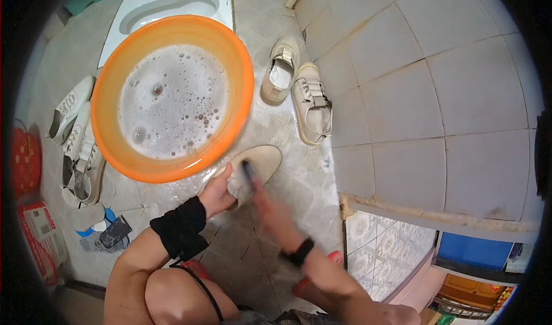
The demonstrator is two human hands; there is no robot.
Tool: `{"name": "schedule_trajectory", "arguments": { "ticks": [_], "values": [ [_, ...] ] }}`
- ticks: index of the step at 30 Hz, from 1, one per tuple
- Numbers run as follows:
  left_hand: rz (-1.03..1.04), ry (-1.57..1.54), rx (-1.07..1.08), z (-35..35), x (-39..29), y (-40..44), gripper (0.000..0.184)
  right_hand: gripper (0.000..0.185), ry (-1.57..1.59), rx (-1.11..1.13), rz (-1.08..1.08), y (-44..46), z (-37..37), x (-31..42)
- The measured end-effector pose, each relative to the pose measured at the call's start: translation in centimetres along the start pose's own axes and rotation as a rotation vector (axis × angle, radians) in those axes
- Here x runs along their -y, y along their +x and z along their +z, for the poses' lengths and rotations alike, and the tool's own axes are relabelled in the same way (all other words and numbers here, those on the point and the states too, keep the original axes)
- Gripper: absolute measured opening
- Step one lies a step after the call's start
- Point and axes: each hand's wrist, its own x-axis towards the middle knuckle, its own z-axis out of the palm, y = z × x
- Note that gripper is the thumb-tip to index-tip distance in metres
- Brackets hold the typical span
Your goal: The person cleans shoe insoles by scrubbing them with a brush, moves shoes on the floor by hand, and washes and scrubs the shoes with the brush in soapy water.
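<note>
My left hand [215, 195] is closed around one end of a wet, pale beige shoe [267, 159], held low over the floor by the basin's front rim. My right hand [273, 213], blurred by motion, grips a dark brush [249, 172] whose head is against the shoe's upper. Just beyond stands a large orange basin [244, 89] with grey, foamy water in it. Foam and water wet the tiles around the shoe.
Two beige shoes, one at the back [280, 72] and one nearer [313, 106], stand by the tiled wall [402, 95]. Several white shoes [83, 164] sit left of the basin. Behind it is a white squat toilet [123, 23]. A red-and-white package [43, 239] lies far left.
</note>
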Motion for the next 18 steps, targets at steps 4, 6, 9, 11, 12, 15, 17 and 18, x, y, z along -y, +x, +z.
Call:
{"name": "schedule_trajectory", "arguments": {
  "ticks": [4,6,9,11,12,15,17,18],
  "values": [
    [0.01,-0.009,0.101,0.0,0.7,0.7,0.047,0.051,0.14,0.264,0.472,3.7,-0.6,-2.6],
    [0.015,-0.009,0.137,0.0,0.4,1.1,0.047,0.051,0.103,0.272,0.487,1.9,-0.4,-0.3],
    [-0.066,0.01,0.026,0.0,0.1,-0.3,0.047,0.049,0.097,0.343,0.198,-1.2,-1.7,2.7],
    [-0.051,-0.003,0.032,0.4,0.5,-0.5,0.047,0.05,0.04,0.301,0.321,2.0,-1.3,-3.1],
    [-0.022,-0.005,0.053,0.9,0.3,-0.5,0.047,0.051,-0.023,0.238,0.436,3.3,-0.6,-4.9],
    [-0.003,0.043,0.054,0.6,0.7,-0.1,0.048,0.052,0.047,0.059,0.453,4.0,-0.3,-5.1],
    [0.014,0.031,0.092,0.4,0.2,0.4,0.048,0.05,0.08,0.034,0.269,0.4,0.5,-0.2],
    [-0.016,0.054,0.054,0.2,0.1,0.3,0.048,0.049,0.124,0.033,0.095,-1.2,0.6,1.7]
  ]
}}
